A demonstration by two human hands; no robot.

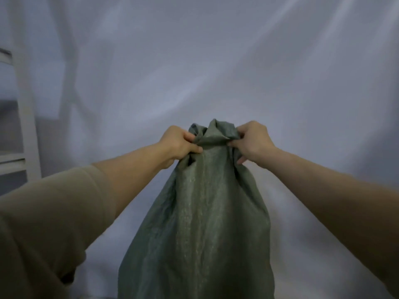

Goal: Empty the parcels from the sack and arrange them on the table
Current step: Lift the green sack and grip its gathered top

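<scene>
Nearest to me is my left sleeve [43, 223], a tan cloth that fills the lower left corner and ends above the elbow, with the bare forearm running up and to the right from it. My right forearm comes in from the lower right edge, also bare, and slants up and to the left, so both arms reach forward and meet at about the same height in the middle of the view.

My left hand [180, 145] has its fingers curled into the bunched cloth at the left side of the top of the sack [198, 223], with the thumb lying across the front of the gather and pressing the fabric against the fingers. My right hand [251, 142] grips the right side of the same gather: its fingers are folded round the cloth, knuckles toward me, with the fingertips tucked into the folds. Both hands are clamped on the fabric, and a short peak of cloth stands up between them.

The sack is a dull green woven material with a faint sheen down its front. It hangs from my two hands, narrow and pleated at the top and widening as it drops toward the bottom edge of the view, where it runs out of sight. I cannot tell what is inside it, for no opening shows.

Behind it hangs a pale grey-white sheet [216, 61] in loose folds, and a white frame [26, 117] stands at the far left edge, blurred
</scene>
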